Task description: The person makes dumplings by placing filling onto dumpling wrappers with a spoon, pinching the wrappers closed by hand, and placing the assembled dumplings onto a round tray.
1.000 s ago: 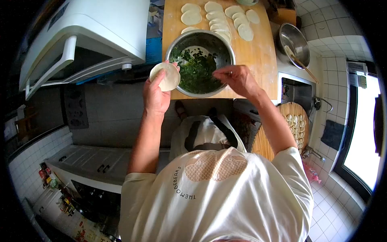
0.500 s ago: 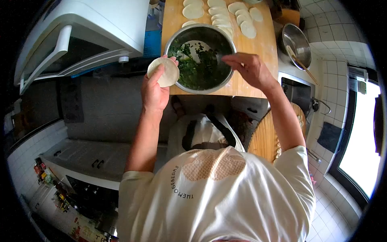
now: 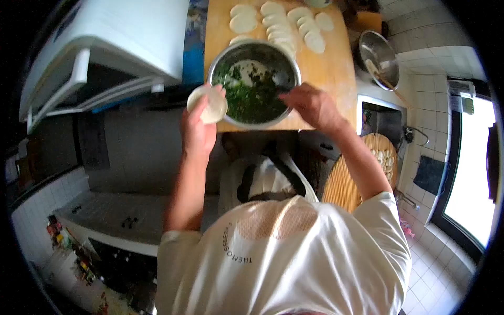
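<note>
A round dough wrapper (image 3: 214,106) lies across the fingers of my left hand (image 3: 198,128), with the thumb pressed on top of it. The hand is at the left rim of a steel mixing bowl (image 3: 220,118). Chopped green filling (image 3: 247,100) covers much of the bowl's inside, and a pale patch of the bottom shows through. My right hand (image 3: 315,107) is closed at the bowl's right rim, fingertips pointing inward. What its fingers grip, if anything, is too blurred to make out.
Overlapping dough wrappers (image 3: 281,29) lie in rows on the wooden board (image 3: 331,73) behind the bowl. To the right stands another steel bowl (image 3: 379,50) with a wooden-handled utensil, near a sink (image 3: 386,123). Folded dumplings (image 3: 387,163) sit on a round slatted tray (image 3: 341,184).
My right hand has moved down and slightly left, and its fingers have drawn closer together. The view has shifted a little, and the left hand still holds the wrapper.
</note>
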Motion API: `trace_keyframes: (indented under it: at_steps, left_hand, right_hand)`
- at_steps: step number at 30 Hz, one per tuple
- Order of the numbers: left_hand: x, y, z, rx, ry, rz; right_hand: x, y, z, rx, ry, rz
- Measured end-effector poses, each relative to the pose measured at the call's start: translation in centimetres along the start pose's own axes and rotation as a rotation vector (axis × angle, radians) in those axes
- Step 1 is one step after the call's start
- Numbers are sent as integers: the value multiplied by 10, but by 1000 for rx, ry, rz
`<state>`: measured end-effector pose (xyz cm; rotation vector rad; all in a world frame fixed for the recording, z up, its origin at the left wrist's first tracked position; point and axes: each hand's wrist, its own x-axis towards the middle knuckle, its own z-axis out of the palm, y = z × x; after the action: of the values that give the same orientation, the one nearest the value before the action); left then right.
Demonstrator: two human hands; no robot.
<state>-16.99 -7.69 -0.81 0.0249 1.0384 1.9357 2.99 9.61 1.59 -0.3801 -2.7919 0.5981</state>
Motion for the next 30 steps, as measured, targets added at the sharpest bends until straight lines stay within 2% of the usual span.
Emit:
trace_keyframes:
  at_steps: [1, 3, 4, 6, 7, 9, 10, 11, 12, 14, 15, 17, 19, 20, 22, 23, 25, 27, 29, 30]
  left_hand:
    - [1, -1, 0, 16, -6, 6]
    - [2, -1, 0, 24, -56, 12]
    - [1, 0, 2, 20, -25, 5]
    - [1, 1, 2, 21, 0, 3]
    - [0, 1, 3, 24, -16, 7]
    - [-2, 4, 5, 38, 5, -14]
    - [-3, 4, 6, 43, 18, -18]
    - [-3, 4, 7, 47, 33, -23]
    - [-4, 4, 5, 47, 38, -30]
    - [-3, 4, 4, 51, 29, -29]
    - [-4, 3, 2, 63, 44, -45]
    - [-4, 4, 4, 102, 70, -46]
    - [-4, 3, 0, 85, 74, -25]
    - [-4, 4, 2, 89, 73, -16]
    - [-8, 4, 6, 95, 111, -18]
    - [-8, 4, 6, 102, 116, -14]
    - [-7, 1, 6, 50, 162, 22]
    - [-7, 0, 4, 37, 161, 28]
    - [-8, -2, 3, 21, 165, 35]
    - [-8, -2, 3, 9, 155, 40]
  right_hand:
    - [-2, 2, 3, -57, -3, -85]
    - [-7, -1, -2, -109, -125, -93]
    - [-8, -3, -8, -125, -110, -83]
    - [-8, -9, -20, -172, -302, -86]
    - [-8, -9, -26, -182, -289, -81]
    - [-6, -6, -41, -110, -291, -131]
    - [-1, 5, -54, 31, -303, -109]
    - [8, 25, -64, 178, -215, -71]
    - [17, 49, -71, 196, -68, 108]
    - [60, 111, -90, 171, 64, 368]
    - [82, 135, -95, -29, 215, 334]
    - [123, 203, -89, -44, 269, 470]
    - [163, 245, -85, -428, 132, 378]
    - [180, 270, -80, -424, 140, 373]
    - [205, 304, -65, -706, -66, 283]
    - [213, 313, -58, -697, -63, 280]
    - [227, 323, -50, -902, -311, 397]
    - [227, 355, -42, -824, -309, 320]
    - [231, 356, -33, -787, -283, 515]
    - [233, 351, -31, -788, -286, 506]
